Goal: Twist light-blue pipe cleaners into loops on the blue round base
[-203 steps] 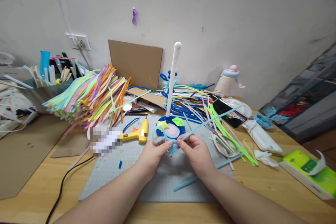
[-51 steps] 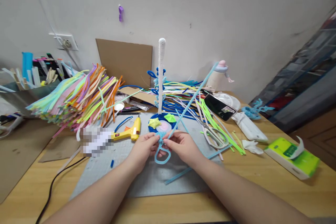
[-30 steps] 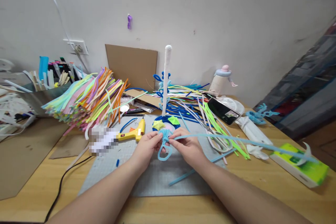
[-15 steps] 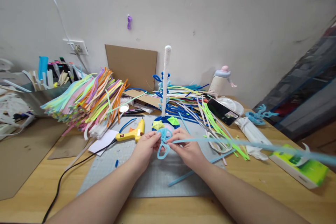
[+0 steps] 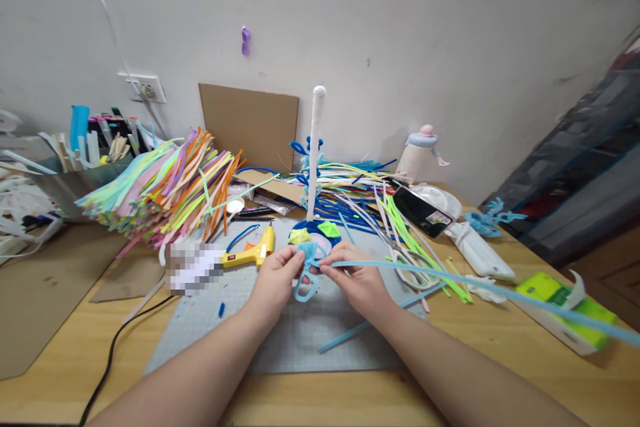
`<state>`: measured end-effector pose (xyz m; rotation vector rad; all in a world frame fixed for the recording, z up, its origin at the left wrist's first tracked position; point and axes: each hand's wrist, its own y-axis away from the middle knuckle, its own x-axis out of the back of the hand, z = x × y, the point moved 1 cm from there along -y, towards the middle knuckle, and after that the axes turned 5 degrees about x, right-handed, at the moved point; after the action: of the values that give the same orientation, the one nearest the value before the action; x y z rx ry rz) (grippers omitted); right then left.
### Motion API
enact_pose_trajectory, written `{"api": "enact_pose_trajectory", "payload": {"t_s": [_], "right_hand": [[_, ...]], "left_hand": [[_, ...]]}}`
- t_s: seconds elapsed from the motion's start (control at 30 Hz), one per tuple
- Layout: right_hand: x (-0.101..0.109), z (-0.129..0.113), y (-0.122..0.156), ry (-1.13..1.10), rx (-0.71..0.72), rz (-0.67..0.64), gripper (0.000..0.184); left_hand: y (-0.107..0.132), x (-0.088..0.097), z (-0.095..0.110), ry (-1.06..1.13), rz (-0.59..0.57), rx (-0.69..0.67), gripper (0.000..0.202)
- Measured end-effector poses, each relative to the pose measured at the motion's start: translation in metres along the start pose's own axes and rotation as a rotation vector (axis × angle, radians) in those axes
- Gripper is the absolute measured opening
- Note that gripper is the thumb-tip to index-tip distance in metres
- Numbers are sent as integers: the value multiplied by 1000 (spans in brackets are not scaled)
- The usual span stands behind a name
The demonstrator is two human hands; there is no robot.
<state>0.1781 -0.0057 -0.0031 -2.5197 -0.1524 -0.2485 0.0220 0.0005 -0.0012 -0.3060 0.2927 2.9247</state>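
Observation:
My left hand (image 5: 274,280) pinches a light-blue pipe cleaner shape (image 5: 307,285) with a bunched top and an open loop hanging below. Between the thumb and fingers of my right hand (image 5: 357,280) is a long light-blue pipe cleaner (image 5: 480,288), stretching far off to the right. Its near end lies close to the looped shape; whether they join is hard to see. Just behind my hands is a round dark-blue base (image 5: 336,247) with a yellow star (image 5: 300,236) and a green star (image 5: 329,229). A white wrapped rod (image 5: 317,147) rises behind it, with blue curled pipe cleaners alongside.
A yellow glue gun (image 5: 250,255) with a black cord lies left on the grey cutting mat (image 5: 280,353). Scissors (image 5: 413,267), green pipe cleaners and a phone (image 5: 424,210) lie right. A big bundle of coloured pipe cleaners (image 5: 165,193) is at left; cardboard (image 5: 250,127) leans on the wall.
My right hand has drawn slightly away from the left, widening the gap. The long pipe cleaner's far end has swung lower, and the hanging loop has shifted slightly left.

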Motion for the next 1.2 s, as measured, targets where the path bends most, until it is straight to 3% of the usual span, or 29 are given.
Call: {"api": "enact_pose_trajectory", "payload": {"t_s": [0.23,0.33,0.5,0.73,0.87,1.03,1.2], "right_hand": [[-4,7,-3,-345,-284,126,14],[-5,8,-2,-375,-343,128,16],[-2,5,-3,-267,-208,127,13],[-5,4,-3,-389,-364,126,19],[-6,2,-3,-415,-344,125,18],[-5,4,-1,-334,-182,152,9],[-3,4,-1,-287,-111,166,4]], "left_hand": [[4,-3,4,-35,-7,13,31],[4,-4,4,-21,-18,22,30],[4,-5,-4,6,-103,182,33],[7,-7,-3,117,-160,272,27],[7,-7,-2,136,-173,274,27],[3,-2,-7,169,-169,275,26],[6,-3,-4,201,-174,236,27]]}}
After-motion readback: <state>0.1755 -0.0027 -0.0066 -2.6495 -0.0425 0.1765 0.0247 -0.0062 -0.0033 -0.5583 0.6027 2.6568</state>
